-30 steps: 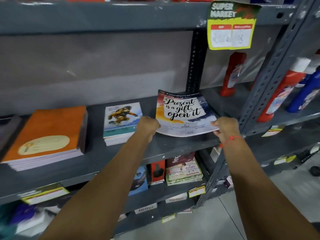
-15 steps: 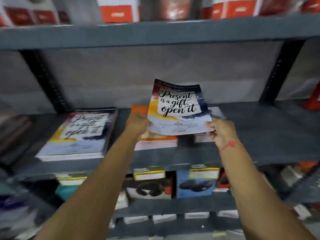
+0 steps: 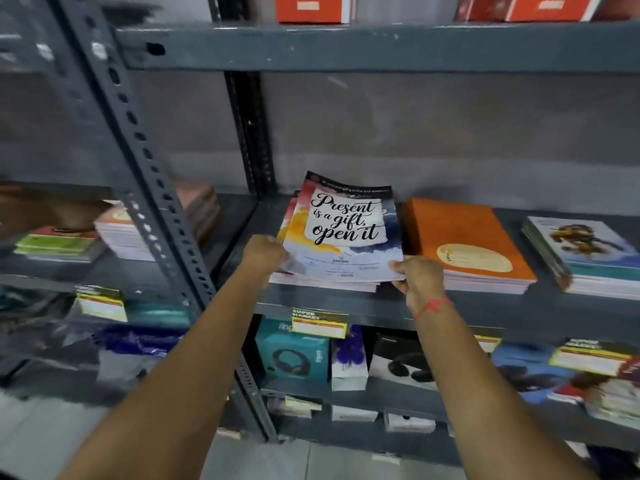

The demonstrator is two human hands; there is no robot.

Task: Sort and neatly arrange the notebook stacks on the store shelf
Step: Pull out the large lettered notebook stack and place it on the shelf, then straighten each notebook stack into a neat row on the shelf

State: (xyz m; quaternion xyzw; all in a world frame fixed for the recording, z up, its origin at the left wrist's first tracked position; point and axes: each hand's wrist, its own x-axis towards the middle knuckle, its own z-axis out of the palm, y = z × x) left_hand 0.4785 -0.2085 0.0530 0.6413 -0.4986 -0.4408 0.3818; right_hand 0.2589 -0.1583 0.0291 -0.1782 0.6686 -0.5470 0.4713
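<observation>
- Head view: both hands reach onto the shelf (image 3: 485, 306), left hand (image 3: 265, 252) clamped on the notebook (image 3: 346, 230) at its near left corner.
- Right hand (image 3: 417, 275) pinches its near right corner.
- Notebook tilts up over a matching stack (image 3: 322, 284).
- Orange stack (image 3: 464, 237) sits just right; cartoon-cover stack (image 3: 588, 258) beyond that.

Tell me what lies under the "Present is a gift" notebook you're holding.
Under the notebook sits a stack on the shelf; its pale page edges show, and a matching cover edge peeks out left. The covers beneath are hidden, so the count can't be told.
</observation>
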